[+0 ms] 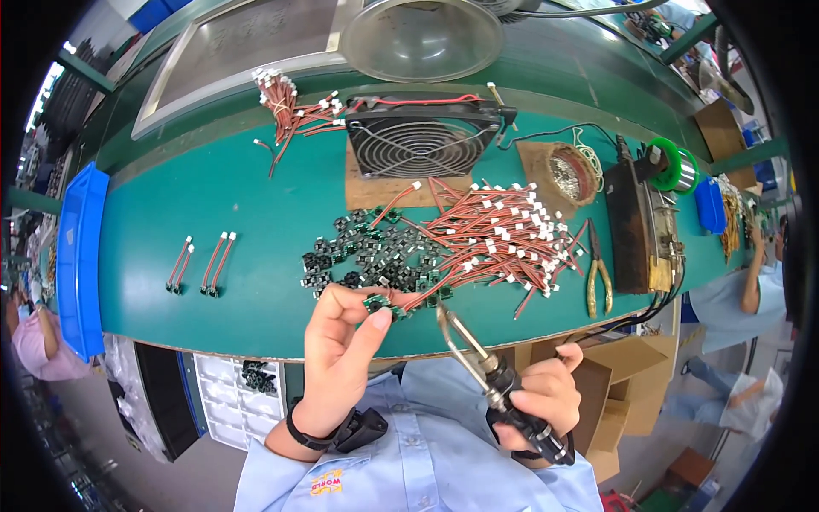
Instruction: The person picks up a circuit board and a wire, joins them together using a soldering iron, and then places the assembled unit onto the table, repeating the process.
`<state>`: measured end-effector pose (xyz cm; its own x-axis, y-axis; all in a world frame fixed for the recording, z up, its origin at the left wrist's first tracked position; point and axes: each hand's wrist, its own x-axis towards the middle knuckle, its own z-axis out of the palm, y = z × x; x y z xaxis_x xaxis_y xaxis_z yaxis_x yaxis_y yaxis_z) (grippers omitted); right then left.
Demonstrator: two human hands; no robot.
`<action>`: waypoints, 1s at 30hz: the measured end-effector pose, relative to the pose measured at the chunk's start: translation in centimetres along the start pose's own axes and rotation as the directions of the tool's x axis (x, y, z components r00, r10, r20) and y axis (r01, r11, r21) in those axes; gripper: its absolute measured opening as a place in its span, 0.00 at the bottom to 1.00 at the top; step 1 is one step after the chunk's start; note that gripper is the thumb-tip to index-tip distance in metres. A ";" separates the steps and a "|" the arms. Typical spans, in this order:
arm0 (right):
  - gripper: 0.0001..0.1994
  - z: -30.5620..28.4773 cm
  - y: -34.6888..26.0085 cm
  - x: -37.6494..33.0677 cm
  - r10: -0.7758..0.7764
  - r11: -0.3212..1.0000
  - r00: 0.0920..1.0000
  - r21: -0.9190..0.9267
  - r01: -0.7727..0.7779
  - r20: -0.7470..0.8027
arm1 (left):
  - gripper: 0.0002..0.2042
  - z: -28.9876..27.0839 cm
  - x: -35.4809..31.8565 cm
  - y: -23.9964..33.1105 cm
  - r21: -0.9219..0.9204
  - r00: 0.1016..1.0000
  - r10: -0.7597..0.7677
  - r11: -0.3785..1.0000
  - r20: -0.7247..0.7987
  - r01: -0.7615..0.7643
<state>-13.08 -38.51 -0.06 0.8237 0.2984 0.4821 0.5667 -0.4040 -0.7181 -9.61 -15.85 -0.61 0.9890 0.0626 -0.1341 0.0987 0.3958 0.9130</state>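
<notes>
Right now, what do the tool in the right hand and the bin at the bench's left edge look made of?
Soldering iron: bare metal shaft, dull shine, with a black handle, likely plastic or rubber. Blue bin: moulded plastic by its even glossy colour and rounded rim.

The left hand (341,354) pinches a small green circuit board (376,304) with red wires between thumb and fingers, above the green workbench (256,213). The right hand (546,401) grips a soldering iron (478,354), its tip just beside the board. Behind lie a heap of small boards (358,256), a pile of red wire leads (503,235), a cooling fan (422,136) and yellow-handled pliers (599,277).
</notes>
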 end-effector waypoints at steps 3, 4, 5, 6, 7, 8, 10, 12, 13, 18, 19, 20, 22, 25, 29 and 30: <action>0.18 0.5 -0.3 -0.1 -0.007 1.000 0.999 -0.011 0.007 0.042 | 0.03 0.1 0.0 0.0 0.026 0.999 0.025 0.999 -0.023 -0.024; 0.18 0.7 -0.4 0.0 -0.009 1.000 0.998 -0.021 0.010 0.059 | 0.04 -0.1 0.0 0.0 0.031 0.999 0.038 0.999 0.001 -0.038; 0.18 0.9 -0.4 -0.1 -0.011 1.000 0.998 -0.018 0.012 0.062 | 0.05 -0.2 0.0 -0.1 0.037 0.998 0.051 0.998 0.026 -0.052; 0.17 1.2 -0.3 -0.1 -0.023 0.999 0.999 -0.033 0.025 0.044 | 0.06 -0.3 -0.1 -0.2 0.042 0.997 0.064 0.997 0.051 -0.066; 0.16 1.5 -0.2 -0.2 -0.036 0.998 0.999 -0.049 0.037 0.027 | 0.06 -0.4 -0.1 -0.2 0.041 0.997 0.065 0.997 0.046 -0.066; 0.16 1.6 -0.2 -0.2 -0.048 0.997 0.999 -0.065 0.049 0.011 | 0.06 -0.5 -0.1 -0.3 0.057 0.996 0.075 0.995 0.051 -0.078; 0.16 1.6 -0.3 -0.2 -0.051 0.996 0.999 -0.065 0.052 0.015 | 0.06 -0.7 -0.2 -0.4 0.090 0.994 0.094 0.991 0.061 -0.100; 0.16 1.6 -0.3 -0.2 -0.055 0.996 0.998 -0.070 0.056 0.017 | 0.06 -0.6 -0.2 -0.3 0.092 0.994 0.095 0.991 0.062 -0.100; 0.16 1.6 -0.3 -0.2 -0.057 0.996 0.998 -0.069 0.058 0.019 | 0.06 -0.6 -0.2 -0.2 0.096 0.993 0.096 0.990 0.065 -0.102; 0.16 1.4 -0.5 0.1 -0.032 0.997 0.999 -0.064 0.035 0.035 | 0.06 -0.4 -0.1 -0.1 0.091 0.991 0.107 0.989 0.074 -0.114; 0.16 1.2 -0.6 0.2 -0.018 0.998 0.999 -0.056 0.020 0.046 | 0.06 -0.4 -0.2 -0.1 0.091 0.992 0.107 0.989 0.073 -0.114; 0.17 1.1 -0.7 0.3 -0.003 0.999 0.998 -0.047 0.006 0.058 | 0.06 -0.4 -0.2 -0.1 0.089 0.992 0.103 0.990 0.073 -0.109; 0.16 1.0 -0.7 0.4 -0.003 0.999 0.998 -0.048 0.006 0.061 | 0.07 -0.4 -0.2 -0.1 0.083 0.993 0.093 0.992 0.074 -0.099; 0.16 0.9 -0.7 0.4 -0.003 0.999 0.998 -0.050 0.007 0.065 | 0.07 -0.4 -0.2 -0.1 0.085 0.994 0.080 0.993 0.078 -0.087; 0.16 0.8 -0.7 0.3 -0.001 0.999 0.998 -0.052 0.004 0.067 | 0.07 -0.4 -0.2 0.0 0.089 0.993 0.072 0.993 0.092 -0.080; 0.16 0.8 -0.6 0.2 -0.002 0.999 0.998 -0.050 0.005 0.065 | 0.07 -0.4 -0.1 0.0 0.090 0.993 0.071 0.993 0.099 -0.080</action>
<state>-13.28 -37.47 0.08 0.8195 0.3549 0.4500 0.5714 -0.4455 -0.6892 -9.80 -15.52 -0.72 0.9995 -0.0002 -0.0302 0.0288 0.3057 0.9517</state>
